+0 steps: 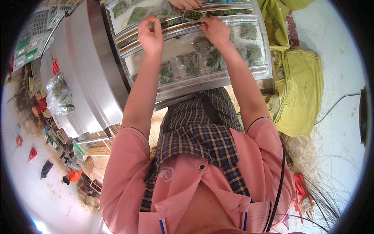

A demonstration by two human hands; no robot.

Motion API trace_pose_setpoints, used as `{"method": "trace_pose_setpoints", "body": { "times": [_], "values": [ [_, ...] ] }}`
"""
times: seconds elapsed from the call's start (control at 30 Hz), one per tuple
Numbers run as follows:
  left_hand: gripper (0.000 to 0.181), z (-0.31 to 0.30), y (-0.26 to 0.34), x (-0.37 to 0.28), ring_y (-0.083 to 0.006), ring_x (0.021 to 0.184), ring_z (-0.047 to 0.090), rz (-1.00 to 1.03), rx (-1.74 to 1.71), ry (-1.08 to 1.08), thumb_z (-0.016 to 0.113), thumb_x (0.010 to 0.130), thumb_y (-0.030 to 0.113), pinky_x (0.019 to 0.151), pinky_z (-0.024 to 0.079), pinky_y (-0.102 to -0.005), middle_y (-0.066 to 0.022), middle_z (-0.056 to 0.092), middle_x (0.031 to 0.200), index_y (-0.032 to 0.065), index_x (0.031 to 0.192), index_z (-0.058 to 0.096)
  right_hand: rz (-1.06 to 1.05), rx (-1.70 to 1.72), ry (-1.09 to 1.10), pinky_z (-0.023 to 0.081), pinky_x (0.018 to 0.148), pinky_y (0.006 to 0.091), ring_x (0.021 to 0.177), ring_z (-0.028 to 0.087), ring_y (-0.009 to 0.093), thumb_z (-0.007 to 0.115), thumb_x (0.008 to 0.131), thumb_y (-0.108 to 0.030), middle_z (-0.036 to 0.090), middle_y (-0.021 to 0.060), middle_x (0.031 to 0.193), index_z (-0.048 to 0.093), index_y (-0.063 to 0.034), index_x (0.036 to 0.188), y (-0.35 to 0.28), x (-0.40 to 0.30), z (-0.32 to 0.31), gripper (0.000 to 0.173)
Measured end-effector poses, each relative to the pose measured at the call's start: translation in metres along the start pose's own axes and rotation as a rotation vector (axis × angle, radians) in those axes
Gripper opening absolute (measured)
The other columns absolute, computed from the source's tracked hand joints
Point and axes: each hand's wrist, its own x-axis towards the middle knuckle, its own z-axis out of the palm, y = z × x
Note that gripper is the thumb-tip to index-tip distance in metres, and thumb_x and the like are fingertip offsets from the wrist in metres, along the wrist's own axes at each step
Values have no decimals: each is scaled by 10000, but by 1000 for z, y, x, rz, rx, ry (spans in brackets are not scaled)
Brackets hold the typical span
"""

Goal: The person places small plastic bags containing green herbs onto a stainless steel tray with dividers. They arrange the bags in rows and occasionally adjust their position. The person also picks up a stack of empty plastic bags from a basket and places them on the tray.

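Observation:
My right hand pinches the near corner of a small clear plastic bag of green leafy material. My left hand is over the metal bars at the left, thumb and fingers curled near a clear bag edge; whether it grips the film cannot be told. Both hands are above the bed of a stainless steel machine, probably a vacuum sealer, with long sealing bars. Several filled clear bags lie on its pale surface nearer me. Another person's hand is at the far edge beside the small bag.
A large stainless steel lid stands at the left. Red-handled scissors and a filled plastic bag rest on it. Yellow sheeting is folded at the right. A cable runs along the pale wall. Farther left is a person in orange.

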Motion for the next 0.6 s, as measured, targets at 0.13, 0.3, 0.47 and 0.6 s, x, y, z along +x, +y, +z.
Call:
{"method": "trace_pose_setpoints", "body": {
  "times": [0.13, 0.3, 0.47, 0.6],
  "values": [
    [61, -24, 15, -15, -68, 700, 471, -179, -237, 26, 618, 860, 68, 666, 415, -209, 3, 541, 820, 30, 881, 575, -56, 108, 84, 536, 684, 448, 869, 646, 289, 622, 832, -223, 628, 52, 949, 674, -184, 879, 3, 4, 18, 80],
    [133, -25, 3, -26, -66, 711, 484, -289, -239, -131, 625, 851, 109, 650, 418, -215, 4, 542, 801, 28, 952, 598, -87, 21, 218, 504, 656, 452, 840, 617, 311, 629, 831, -197, 603, 60, 898, 639, -150, 888, 9, 7, 29, 75],
    [293, 26, 11, -18, -142, 759, 619, -343, -17, -396, 683, 805, 134, 655, 494, -267, -49, 637, 788, 58, 1087, 661, -114, -41, 377, 501, 678, 448, 849, 598, 312, 623, 832, -184, 590, 72, 873, 616, -131, 892, 24, 15, 25, 80],
    [170, 54, -7, -10, -139, 765, 648, -61, 113, -338, 693, 828, 151, 651, 507, -268, -67, 661, 885, 44, 959, 708, -85, -37, 390, 502, 682, 448, 845, 600, 314, 618, 825, -185, 592, 80, 871, 608, -122, 868, 32, 18, 18, 76]
  ]
}}
